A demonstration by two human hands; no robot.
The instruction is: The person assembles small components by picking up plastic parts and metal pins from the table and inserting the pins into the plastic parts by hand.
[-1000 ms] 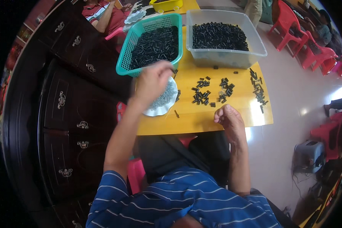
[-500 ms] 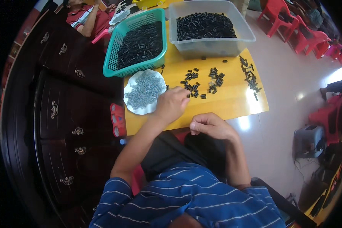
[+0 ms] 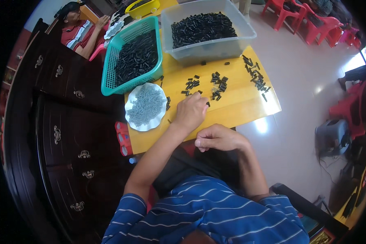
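My left hand reaches over the yellow table, its fingers curled down at the near edge of a loose group of small black cylinders. Its fingertips are mostly hidden, so what they grip cannot be made out. My right hand stays at the table's near edge with thumb and fingers pinched together; anything between them is too small to name. Left of my left hand is a white wavy-rimmed plate heaped with small silvery pieces. Another group of black cylinders lies farther right.
A green plastic basket and a clear plastic tub, both full of black pieces, stand at the back. Longer black pieces lie by the right edge. Dark drawers stand at left. Across the table sits a person.
My left hand has moved right and forward, away from the plate, onto the black cylinders. My right hand stays pinched near the table edge. The whole view has shifted slightly.
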